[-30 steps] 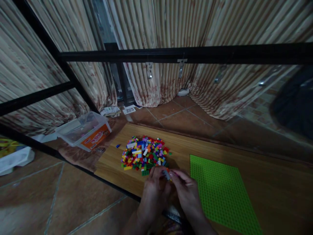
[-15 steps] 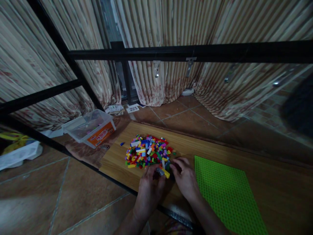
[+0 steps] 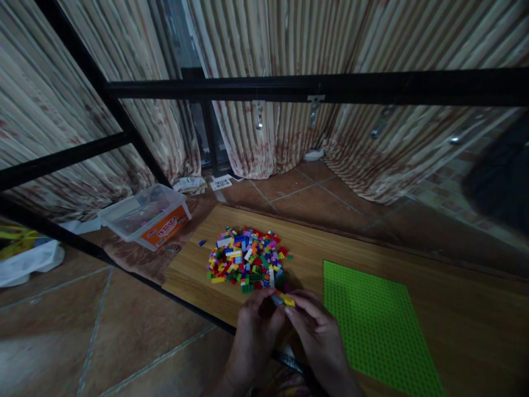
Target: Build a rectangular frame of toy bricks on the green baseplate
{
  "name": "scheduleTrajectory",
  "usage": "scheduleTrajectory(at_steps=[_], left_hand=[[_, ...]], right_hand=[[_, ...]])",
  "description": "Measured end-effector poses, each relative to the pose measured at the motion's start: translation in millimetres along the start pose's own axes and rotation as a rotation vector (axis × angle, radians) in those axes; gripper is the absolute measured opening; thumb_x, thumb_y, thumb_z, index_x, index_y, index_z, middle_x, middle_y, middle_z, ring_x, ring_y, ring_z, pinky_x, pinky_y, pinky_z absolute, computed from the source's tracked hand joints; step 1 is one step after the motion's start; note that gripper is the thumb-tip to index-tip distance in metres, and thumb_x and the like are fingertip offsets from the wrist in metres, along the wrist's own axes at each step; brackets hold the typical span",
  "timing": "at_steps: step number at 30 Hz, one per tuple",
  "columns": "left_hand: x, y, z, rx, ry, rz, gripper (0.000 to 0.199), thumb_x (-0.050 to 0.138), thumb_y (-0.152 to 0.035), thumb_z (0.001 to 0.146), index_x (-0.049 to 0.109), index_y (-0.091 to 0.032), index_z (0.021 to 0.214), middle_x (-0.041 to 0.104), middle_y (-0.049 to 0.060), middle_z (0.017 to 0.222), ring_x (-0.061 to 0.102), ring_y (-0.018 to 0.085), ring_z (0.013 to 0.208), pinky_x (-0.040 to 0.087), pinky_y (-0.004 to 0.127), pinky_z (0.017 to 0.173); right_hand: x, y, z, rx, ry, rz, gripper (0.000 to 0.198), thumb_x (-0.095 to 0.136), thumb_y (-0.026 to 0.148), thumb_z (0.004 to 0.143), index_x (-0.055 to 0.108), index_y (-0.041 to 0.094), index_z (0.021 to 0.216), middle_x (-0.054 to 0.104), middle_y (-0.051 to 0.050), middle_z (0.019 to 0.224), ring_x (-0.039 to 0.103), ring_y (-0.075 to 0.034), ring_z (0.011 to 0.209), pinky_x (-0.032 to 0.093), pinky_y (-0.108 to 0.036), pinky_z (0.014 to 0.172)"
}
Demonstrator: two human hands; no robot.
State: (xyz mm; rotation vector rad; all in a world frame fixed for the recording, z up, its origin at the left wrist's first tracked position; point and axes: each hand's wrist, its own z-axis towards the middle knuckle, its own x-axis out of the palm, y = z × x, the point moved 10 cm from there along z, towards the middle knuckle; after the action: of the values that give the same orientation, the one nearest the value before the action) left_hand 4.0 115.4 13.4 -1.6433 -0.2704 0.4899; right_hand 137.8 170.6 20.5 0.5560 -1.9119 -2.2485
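Observation:
Both hands meet just in front of a pile of colourful toy bricks [image 3: 243, 256] on the wooden tabletop [image 3: 308, 248]. My left hand [image 3: 257, 325] is closed on a small group of joined toy bricks [image 3: 283, 299], grey and yellow with a bit of orange. From the other side, my right hand [image 3: 318, 325] pinches the yellow end of the same bricks. Fingers cover part of the group, so its full shape is hidden. To the right of my right hand lies a green studded baseplate [image 3: 376, 325].
A clear plastic box [image 3: 149, 215] with an orange label stands left of the board. One blue brick [image 3: 201, 242] lies apart from the pile. A black metal frame [image 3: 289, 88] crosses in front of striped curtains. A white tray [image 3: 33, 262] is at far left.
My right hand has come away from the pile's edge to my left hand and now grips the yellow end of the bricks. The view has shifted slightly.

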Motion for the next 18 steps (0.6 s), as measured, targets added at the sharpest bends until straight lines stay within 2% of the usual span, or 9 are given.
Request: scheduleTrajectory(at_steps=[5,11,15,18], left_hand=[[-2,6,-6,-0.071,-0.047,-0.106,0.024,0.069,-0.024,0.073,0.066,-0.016,0.095,0.072,0.003,0.086,0.067,0.017,0.078,0.054,0.026,0.072],[-3,16,-11,-0.118,-0.038,-0.272,0.026,0.066,-0.023,0.075,0.065,-0.015,0.099,0.072,0.006,0.095,0.066,0.017,0.084,0.051,0.024,0.074],[-21,26,-7,-0.219,-0.068,-0.375,0.027,0.069,-0.026,0.073,0.065,-0.014,0.098,0.072,0.005,0.088,0.064,0.015,0.079,0.048,0.021,0.069],[-28,33,-5,-0.335,-0.048,-0.563,0.028,0.068,-0.027,0.075,0.066,-0.012,0.098,0.071,0.005,0.082,0.064,0.014,0.077,0.047,0.021,0.074]], right_hand=[[1,3,-6,0.000,-0.012,-0.006,0.020,0.059,0.034,0.085,0.071,0.024,0.098,0.066,-0.008,0.107,0.064,-0.021,0.100,0.054,-0.030,0.084],[-9,-3,3,0.041,-0.069,-0.025,0.025,0.055,0.038,0.087,0.070,0.021,0.097,0.068,-0.008,0.103,0.063,-0.021,0.098,0.054,-0.030,0.081],[-20,-15,28,0.064,-0.039,-0.208,0.032,0.053,0.045,0.087,0.071,0.020,0.095,0.069,-0.009,0.100,0.064,-0.022,0.094,0.052,-0.033,0.081],[-22,-25,49,0.081,0.029,-0.395,0.036,0.049,0.047,0.086,0.072,0.020,0.087,0.071,-0.009,0.092,0.066,-0.023,0.086,0.051,-0.034,0.076]])
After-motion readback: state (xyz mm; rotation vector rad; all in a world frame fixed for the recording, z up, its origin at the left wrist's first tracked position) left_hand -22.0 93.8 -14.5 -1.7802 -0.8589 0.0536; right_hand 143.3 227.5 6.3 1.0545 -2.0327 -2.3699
